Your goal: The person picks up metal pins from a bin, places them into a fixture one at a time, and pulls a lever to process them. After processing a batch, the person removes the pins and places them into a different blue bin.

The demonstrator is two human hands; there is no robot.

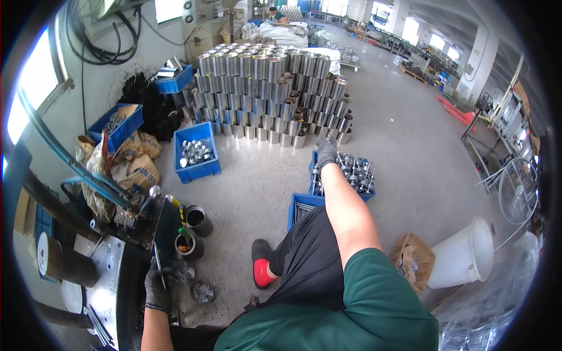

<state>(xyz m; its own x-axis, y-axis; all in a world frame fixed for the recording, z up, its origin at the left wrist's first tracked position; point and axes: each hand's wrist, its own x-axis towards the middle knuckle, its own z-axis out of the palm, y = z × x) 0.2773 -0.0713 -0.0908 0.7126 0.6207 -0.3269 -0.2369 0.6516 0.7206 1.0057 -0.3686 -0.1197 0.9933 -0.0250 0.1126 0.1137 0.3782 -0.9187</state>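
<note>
My left hand (157,288), in a dark grey glove, is closed around a thin metal rod (158,263) beside the metal machine bed (120,275). The rod points up and away from me. My right arm reaches forward, and the gloved right hand (327,152) is above the left side of a blue bin (367,198) full of shafted metal parts (355,171). Its fingers look closed, but what they may hold is too small to make out. Nearer my leg, a second blue bin (291,213) contains slim metal rods (303,210).
Stacked metal cylinders (252,99) stand ahead. A blue crate (196,169) of short metal pieces sits left of centre. Two dark pots (199,220) stand beside the machine. At right are a cardboard box (413,260) and a white barrel (465,254). Another person (277,16) is far back.
</note>
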